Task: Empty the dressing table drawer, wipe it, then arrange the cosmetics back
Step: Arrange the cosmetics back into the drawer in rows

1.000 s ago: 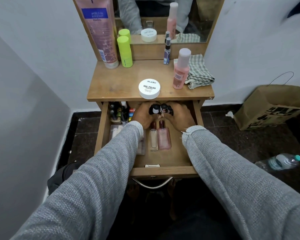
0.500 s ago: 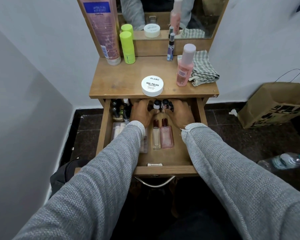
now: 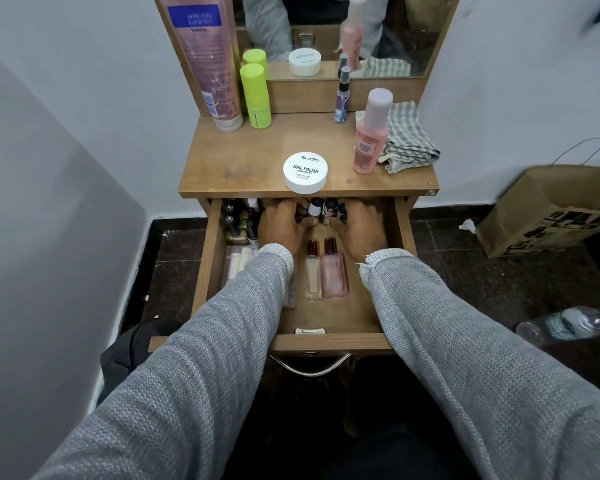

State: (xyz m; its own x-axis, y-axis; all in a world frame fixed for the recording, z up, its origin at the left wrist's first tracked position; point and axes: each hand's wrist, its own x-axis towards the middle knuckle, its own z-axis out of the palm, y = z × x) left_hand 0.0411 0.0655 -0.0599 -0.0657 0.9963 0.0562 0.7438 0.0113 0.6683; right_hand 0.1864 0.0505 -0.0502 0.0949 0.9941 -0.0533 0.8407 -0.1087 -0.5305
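Note:
The wooden drawer (image 3: 326, 342) is pulled out under the dressing table top. My left hand (image 3: 280, 227) and my right hand (image 3: 358, 231) are deep at its back, fingers curled round a cluster of small dark-capped nail polish bottles (image 3: 327, 207) held between them. Just in front of my hands, two slim bottles lie flat side by side, a clear one (image 3: 313, 273) and a pink one (image 3: 334, 275). More small bottles (image 3: 235, 220) stand in the back left corner. A clear packet (image 3: 238, 263) lies at the left, partly under my sleeve.
On the table top (image 3: 250, 161) stand a white nail polish remover tin (image 3: 305, 172), a pink bottle (image 3: 370, 133), a checked cloth (image 3: 411, 140), a small spray bottle (image 3: 343, 95), a green bottle (image 3: 255, 95) and a tall pink tube (image 3: 205, 57). A paper bag (image 3: 551, 209) and a water bottle (image 3: 568, 323) are on the floor to the right.
Both hands have slid the clustered small bottles a little further toward the drawer's back. The view has shifted slightly.

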